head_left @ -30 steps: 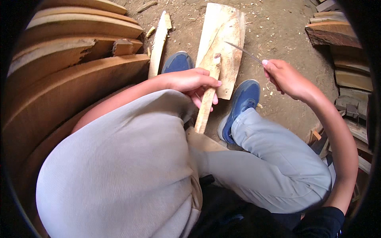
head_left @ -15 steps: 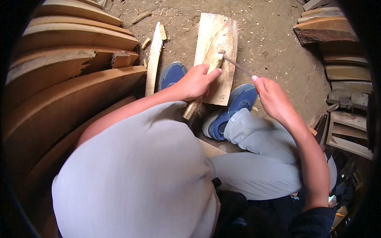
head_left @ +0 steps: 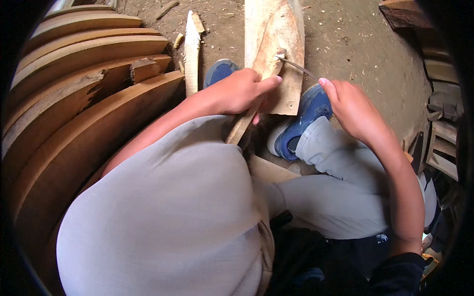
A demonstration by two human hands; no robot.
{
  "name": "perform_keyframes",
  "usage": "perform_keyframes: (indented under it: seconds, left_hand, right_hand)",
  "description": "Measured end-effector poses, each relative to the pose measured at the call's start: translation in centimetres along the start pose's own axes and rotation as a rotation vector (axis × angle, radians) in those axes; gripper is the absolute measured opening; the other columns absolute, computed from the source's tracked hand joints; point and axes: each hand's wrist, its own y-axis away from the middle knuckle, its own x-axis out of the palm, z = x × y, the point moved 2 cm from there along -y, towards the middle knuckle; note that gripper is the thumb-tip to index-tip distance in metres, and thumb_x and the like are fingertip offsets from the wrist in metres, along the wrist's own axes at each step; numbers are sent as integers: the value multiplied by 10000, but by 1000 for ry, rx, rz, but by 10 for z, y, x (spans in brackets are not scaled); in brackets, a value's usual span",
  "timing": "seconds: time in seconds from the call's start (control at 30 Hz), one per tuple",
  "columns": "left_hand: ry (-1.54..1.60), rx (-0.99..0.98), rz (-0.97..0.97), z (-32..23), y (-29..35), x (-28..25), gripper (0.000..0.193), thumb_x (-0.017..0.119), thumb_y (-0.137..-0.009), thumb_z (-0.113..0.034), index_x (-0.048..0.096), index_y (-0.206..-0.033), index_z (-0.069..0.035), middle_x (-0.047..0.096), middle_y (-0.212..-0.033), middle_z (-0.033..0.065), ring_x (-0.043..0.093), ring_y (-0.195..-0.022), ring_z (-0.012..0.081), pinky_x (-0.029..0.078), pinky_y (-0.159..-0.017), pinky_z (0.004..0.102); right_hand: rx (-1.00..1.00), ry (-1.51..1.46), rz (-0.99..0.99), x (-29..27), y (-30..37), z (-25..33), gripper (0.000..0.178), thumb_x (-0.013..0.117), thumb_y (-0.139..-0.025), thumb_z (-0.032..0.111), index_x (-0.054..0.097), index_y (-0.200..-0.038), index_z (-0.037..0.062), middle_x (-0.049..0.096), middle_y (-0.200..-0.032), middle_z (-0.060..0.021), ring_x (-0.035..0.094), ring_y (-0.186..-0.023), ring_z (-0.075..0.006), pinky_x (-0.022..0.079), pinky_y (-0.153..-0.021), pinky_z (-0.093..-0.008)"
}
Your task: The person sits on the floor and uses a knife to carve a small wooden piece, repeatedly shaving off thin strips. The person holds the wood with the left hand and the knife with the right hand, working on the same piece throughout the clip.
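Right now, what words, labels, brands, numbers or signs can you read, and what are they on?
None that I can read.
Pale mark on the dark cloth: too small to tell whether it's writing.
Stick, blade and board: no writing I can make out.

The top edge crops the wooden plank (head_left: 266, 34). At its lower left, the left hand (head_left: 242, 91) hides the wooden stick (head_left: 241, 127) midway.
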Motion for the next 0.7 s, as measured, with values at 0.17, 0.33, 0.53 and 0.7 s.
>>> perform_keyframes:
  seconds: [0.17, 0.33, 0.53, 0.7]
  left_hand:
    - [-42, -17, -147, 7, -2, 3, 537, 538, -990, -448, 535, -678, -12, 505, -545, 30, 570, -457, 167, 454, -437, 323]
    - [-54, -1, -132, 8, -5, 6, 567, 509, -999, -460, 524, -645, -18, 527, -530, 48, 592, -464, 162, 472, -458, 321]
    - [-118, -4, -128, 5, -2, 6, 578, 507, -997, -453, 533, -647, 6, 569, -540, 85, 614, -475, 180, 482, -483, 338]
    - [-190, 16, -132, 3, -2, 3, 588, 511, -988, -488, 533, -661, 1, 563, -550, 89, 616, -479, 195, 477, -461, 338]
  right_hand:
    - [26, -2, -7, 3, 7, 2, 586, 354, -1040, 374, 635, -840, -100, 615, -864, -349, 607, -867, -510, 478, -796, -543]
    - [6, -5, -16, 9, 6, -4, 578, 361, -1040, 362, 647, -861, -107, 615, -851, -361, 618, -866, -511, 488, -793, -548]
    - [-27, 52, 44, -2, 9, 4, 568, 351, -1043, 347, 656, -881, -105, 632, -878, -347, 630, -872, -497, 494, -798, -541]
    - [-25, 82, 71, -2, 1, 0, 581, 353, -1041, 374, 612, -838, -104, 601, -848, -345, 592, -858, -508, 463, -786, -533]
